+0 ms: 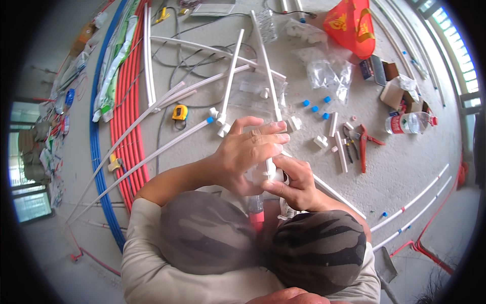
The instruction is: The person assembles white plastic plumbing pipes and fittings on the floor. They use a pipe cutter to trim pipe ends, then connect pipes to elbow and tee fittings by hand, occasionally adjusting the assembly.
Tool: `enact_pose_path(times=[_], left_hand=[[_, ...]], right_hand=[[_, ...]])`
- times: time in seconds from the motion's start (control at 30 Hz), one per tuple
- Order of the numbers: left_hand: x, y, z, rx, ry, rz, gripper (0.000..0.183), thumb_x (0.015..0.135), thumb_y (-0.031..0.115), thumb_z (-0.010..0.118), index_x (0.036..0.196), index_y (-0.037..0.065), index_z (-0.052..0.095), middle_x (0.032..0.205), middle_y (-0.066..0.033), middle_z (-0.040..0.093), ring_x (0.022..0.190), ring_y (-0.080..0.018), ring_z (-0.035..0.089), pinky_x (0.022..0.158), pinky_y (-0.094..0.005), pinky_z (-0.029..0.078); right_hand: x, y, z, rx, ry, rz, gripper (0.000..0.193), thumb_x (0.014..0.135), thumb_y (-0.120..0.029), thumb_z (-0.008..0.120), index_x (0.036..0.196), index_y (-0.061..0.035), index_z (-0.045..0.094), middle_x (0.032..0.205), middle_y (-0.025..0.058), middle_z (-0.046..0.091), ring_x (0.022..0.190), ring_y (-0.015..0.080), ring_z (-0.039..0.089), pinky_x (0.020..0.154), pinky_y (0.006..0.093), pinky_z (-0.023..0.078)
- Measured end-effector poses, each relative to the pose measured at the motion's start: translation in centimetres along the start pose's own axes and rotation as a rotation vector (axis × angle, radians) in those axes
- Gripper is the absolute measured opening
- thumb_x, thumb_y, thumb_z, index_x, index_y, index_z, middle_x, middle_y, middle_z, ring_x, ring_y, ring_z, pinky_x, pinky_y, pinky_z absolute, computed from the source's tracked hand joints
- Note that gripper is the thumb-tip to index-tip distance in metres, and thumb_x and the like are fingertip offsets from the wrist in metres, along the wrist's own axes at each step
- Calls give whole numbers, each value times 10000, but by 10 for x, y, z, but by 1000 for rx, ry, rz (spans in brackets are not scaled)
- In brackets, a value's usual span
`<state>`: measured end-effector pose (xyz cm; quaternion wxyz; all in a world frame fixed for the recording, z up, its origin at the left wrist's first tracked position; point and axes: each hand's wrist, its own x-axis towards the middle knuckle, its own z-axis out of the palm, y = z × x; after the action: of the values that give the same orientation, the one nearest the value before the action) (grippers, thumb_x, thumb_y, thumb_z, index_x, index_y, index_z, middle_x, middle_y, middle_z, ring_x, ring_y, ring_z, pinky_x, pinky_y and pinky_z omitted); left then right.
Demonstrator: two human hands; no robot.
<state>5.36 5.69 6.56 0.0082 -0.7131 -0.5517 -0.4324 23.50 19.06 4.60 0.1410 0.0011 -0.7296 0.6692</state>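
Observation:
My left hand [247, 152] lies across a white plastic pipe [265, 66], its fingers bent over it and side by side, hiding part of it. Just below those fingers is a white pipe fitting [271, 171], pinched between the thumb and fingers of my right hand [296, 185]. Whether pipe and fitting are joined is hidden by my fingers. Loose white tee fittings [293, 123] lie beyond my right hand, and another fitting [223, 129] lies beside my left hand. Between my knees is a clear item with a red end [256, 219].
On the right lie red-handled pipe cutters [363, 149], pliers [350, 142], blue caps [315, 108], a water bottle [409, 123] and a red bag [349, 28]. Leftward are a yellow tape measure [179, 113], red pipes [129, 101] and blue pipes [96, 139]. Long white pipes [147, 61] cross the floor.

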Motion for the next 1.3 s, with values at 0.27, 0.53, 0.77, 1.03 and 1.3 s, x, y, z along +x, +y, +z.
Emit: enact_pose_path(times=[0.27, 0.53, 0.77, 1.03, 1.3], left_hand=[[11, 41, -12, 265, -76, -29, 419, 871, 246, 830, 1142, 41, 584, 1315, -205, 711, 1320, -359, 662, 1172, -561, 356], [1, 80, -19, 403, -130, -204, 460, 876, 251, 835, 1181, 21, 579, 1313, -225, 701, 1314, -381, 659, 1179, -569, 358], [-5, 79, -15, 67, -50, -555, 944, 780, 148, 909, 1568, 57, 399, 1635, -286, 356, 1497, -398, 449, 1197, -541, 368], [-6, 48, -11, 97, 85, -435, 666, 749, -16, 891, 1373, -10, 658, 1422, -262, 595, 1085, -323, 741, 869, -368, 640], [-26, 36, -3, 130, 204, -488, 534, 764, -71, 877, 1266, -6, 706, 1401, -278, 617, 1117, -332, 741, 876, -354, 654]], right_hand=[[21, 10, -18, 59, -196, -308, 355, 876, -212, 825, 1106, 21, 689, 923, 165, 679, 813, 363, 652, 699, 449, 505], [31, 29, -2, 186, -332, -423, 342, 866, -215, 837, 1088, 5, 700, 894, 166, 666, 782, 394, 648, 702, 447, 515], [36, 27, 1, 199, -164, -214, 450, 864, -51, 822, 1298, -66, 705, 1026, 115, 694, 875, 294, 696, 740, 401, 546], [59, 16, -22, 30, -218, -179, 550, 841, 47, 755, 1370, -16, 622, 1184, 160, 643, 1004, 354, 674, 874, 405, 557], [61, 28, -18, 668, -423, 224, 1031, 848, -259, 897, 1619, 9, 267, 1545, 159, 435, 1439, 254, 439, 1188, 446, 378]])
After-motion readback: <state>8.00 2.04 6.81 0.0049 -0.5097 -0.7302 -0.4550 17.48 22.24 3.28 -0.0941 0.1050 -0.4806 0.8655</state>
